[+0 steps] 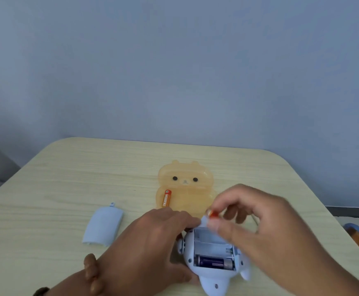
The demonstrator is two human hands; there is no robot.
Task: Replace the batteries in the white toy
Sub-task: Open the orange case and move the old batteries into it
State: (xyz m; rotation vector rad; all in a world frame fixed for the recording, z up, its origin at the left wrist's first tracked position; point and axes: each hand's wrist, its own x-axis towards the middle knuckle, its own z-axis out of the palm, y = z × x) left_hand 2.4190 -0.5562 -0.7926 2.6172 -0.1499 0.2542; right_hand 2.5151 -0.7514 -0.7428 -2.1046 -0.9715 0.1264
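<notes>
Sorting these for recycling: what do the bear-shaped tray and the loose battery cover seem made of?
Bear-shaped tray: likely translucent orange plastic, glossy; the table grain shows faintly through it. Battery cover: apparently opaque pale plastic, matte, moulded in a curve with a small latch tab.

Looked like a plain room in a home or classroom, hard to pin down further. Small light wood-grain table (pixel 67 178) with rounded corners sat against a bare pale blue-grey wall (pixel 174 60). Just beyond the hands, a translucent orange bear-shaped tray (pixel 187 189). Far right of the right hand (pixel 259 227), past the table edge, part of a wooden chair with a blue cap (pixel 357 233).
</notes>
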